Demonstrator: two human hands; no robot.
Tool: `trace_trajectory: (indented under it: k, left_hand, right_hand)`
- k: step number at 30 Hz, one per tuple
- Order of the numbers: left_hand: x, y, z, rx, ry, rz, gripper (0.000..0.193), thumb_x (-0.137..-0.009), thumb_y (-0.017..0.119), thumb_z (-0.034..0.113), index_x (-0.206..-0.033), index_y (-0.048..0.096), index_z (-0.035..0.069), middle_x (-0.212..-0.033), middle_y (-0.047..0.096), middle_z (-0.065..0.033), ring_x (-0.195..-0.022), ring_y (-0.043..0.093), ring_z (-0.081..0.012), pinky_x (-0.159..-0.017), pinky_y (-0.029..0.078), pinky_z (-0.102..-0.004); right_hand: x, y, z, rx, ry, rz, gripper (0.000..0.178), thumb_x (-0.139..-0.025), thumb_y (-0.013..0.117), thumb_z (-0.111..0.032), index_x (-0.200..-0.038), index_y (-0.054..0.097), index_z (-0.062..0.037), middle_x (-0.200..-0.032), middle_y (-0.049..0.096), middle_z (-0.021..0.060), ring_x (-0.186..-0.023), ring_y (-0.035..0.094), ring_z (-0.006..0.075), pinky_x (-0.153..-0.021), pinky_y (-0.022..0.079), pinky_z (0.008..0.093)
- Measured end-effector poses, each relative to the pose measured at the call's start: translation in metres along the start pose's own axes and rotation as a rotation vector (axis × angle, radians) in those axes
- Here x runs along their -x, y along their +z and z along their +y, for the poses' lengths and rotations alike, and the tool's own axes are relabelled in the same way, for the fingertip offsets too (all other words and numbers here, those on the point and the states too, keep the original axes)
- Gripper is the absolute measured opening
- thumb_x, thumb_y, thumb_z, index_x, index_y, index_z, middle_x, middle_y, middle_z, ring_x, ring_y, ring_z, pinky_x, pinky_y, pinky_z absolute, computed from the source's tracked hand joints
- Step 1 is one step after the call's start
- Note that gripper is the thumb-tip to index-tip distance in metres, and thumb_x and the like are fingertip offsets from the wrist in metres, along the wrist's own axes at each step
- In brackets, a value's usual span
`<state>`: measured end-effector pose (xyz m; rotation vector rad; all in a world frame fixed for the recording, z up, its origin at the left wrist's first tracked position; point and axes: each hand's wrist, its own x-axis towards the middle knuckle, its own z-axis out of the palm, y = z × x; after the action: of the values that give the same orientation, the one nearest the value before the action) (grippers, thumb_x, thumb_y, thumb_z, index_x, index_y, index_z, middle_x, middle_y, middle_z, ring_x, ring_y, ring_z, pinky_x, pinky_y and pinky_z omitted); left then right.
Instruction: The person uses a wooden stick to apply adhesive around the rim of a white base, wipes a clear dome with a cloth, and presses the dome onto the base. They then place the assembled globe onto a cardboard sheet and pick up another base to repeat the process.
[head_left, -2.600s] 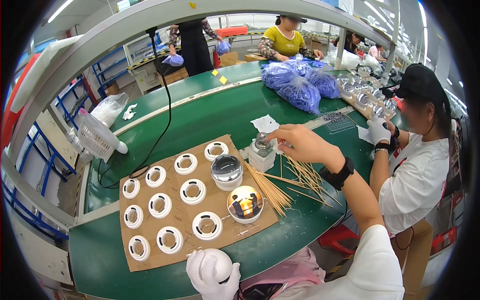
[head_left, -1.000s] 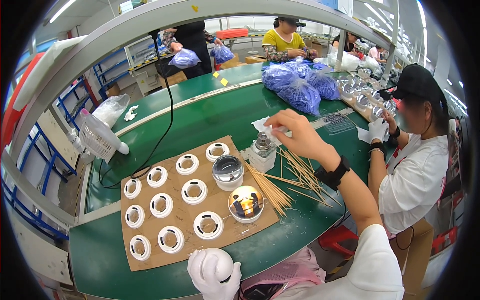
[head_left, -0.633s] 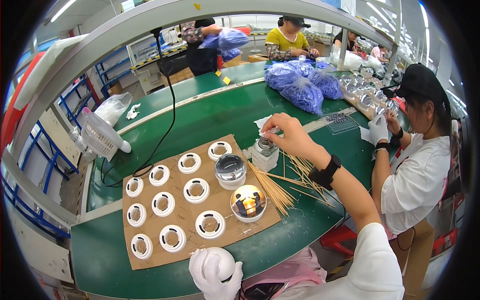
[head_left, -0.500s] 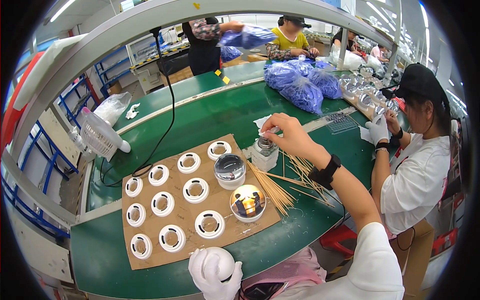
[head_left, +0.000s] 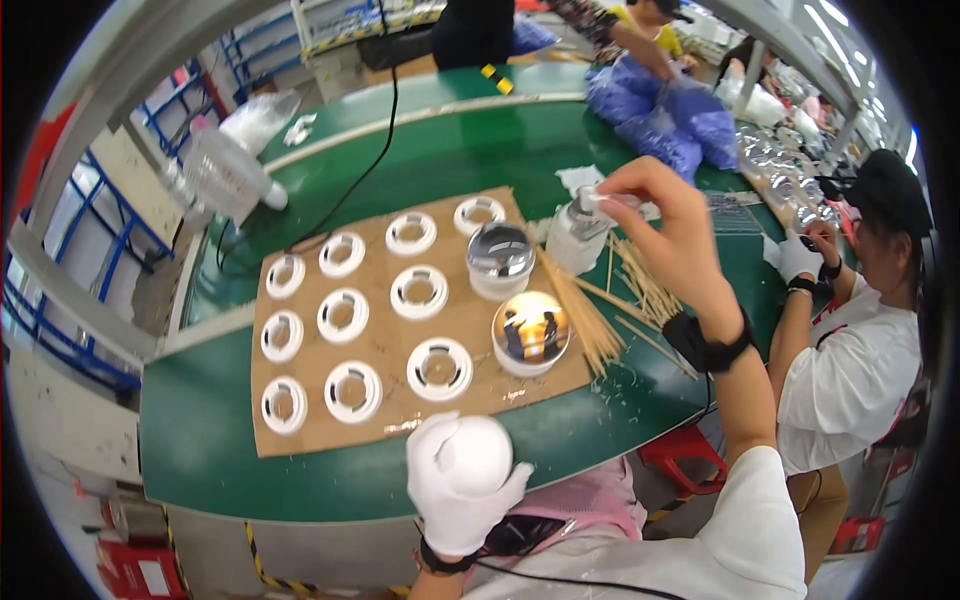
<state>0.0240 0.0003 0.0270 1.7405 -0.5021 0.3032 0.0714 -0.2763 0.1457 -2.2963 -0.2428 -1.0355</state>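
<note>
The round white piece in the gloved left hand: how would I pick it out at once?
Find the green workbench, then the near edge of its brown cardboard sheet. Just in front, a white-gloved left hand cradles the round white piece. Unlike the white rings, it shows no open centre; unlike the two shiny domes, it is plain white.

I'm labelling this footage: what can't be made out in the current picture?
Head view:
Underside of the white round piece: hidden by the gloved left hand.
What the right hand pinches, if anything, at the bottle: blurred, too small.
The standing co-worker's head: cut off by the top edge.
</note>
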Motion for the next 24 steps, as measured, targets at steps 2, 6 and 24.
trace_trajectory:
  k: [2,6,24]
  left_hand:
    - [-0.001,0.007,0.002,-0.05,0.008,-0.051,0.079,-0.047,0.087,0.013,-0.114,0.048,0.002,-0.11,0.052,-0.0144,-0.1,0.054,-0.0247,-0.087,0.045,-0.0363]
    - [0.0,0.01,-0.006,-0.049,-0.029,-0.082,0.074,-0.048,0.085,0.011,-0.113,0.049,0.002,-0.109,0.053,-0.014,-0.098,0.055,-0.0242,-0.086,0.046,-0.0351]
    - [0.002,-0.02,-0.009,-0.282,0.209,-0.199,0.07,-0.051,0.079,0.006,-0.115,0.053,0.002,-0.113,0.057,-0.0178,-0.106,0.054,-0.0335,-0.09,0.045,-0.0415]
  right_hand:
    - [0.017,0.003,-0.034,-0.131,0.02,-0.075,0.01,-0.078,0.062,0.003,-0.088,0.061,0.001,-0.084,0.061,0.0095,-0.078,0.06,0.0171,-0.07,0.047,0.0261]
    - [0.063,0.018,-0.07,-0.235,-0.075,-0.334,0.022,-0.071,0.067,0.007,-0.091,0.063,-0.0017,-0.088,0.061,0.0101,-0.078,0.061,0.0226,-0.066,0.048,0.0294]
    - [0.127,0.087,-0.095,-0.526,0.24,-0.318,0.024,-0.071,0.072,0.003,-0.093,0.069,-0.0054,-0.087,0.059,0.0086,-0.076,0.06,0.0199,-0.066,0.048,0.028]
